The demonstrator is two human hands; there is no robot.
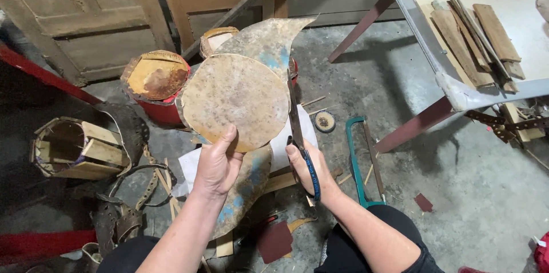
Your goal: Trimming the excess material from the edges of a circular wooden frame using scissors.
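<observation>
The left hand [217, 164] holds a round piece of stiff hide [237, 101] up in the middle of the frame, its fingers closed on the bottom edge. The right hand [306, 167] is closed around the blue handles of the scissors [297, 130], whose blades run up the right edge of the hide.

The blades are close to the left thumb and could nick it if the hide slips. The hide looks hard, so the cut might go crooked.

A red drum [157, 87] stands at centre left behind the hide. A green saw [360, 158] lies on the floor at right. Wood strips [474, 38] rest on the worktop [434, 61] at upper right. Scraps lie near the knees.
</observation>
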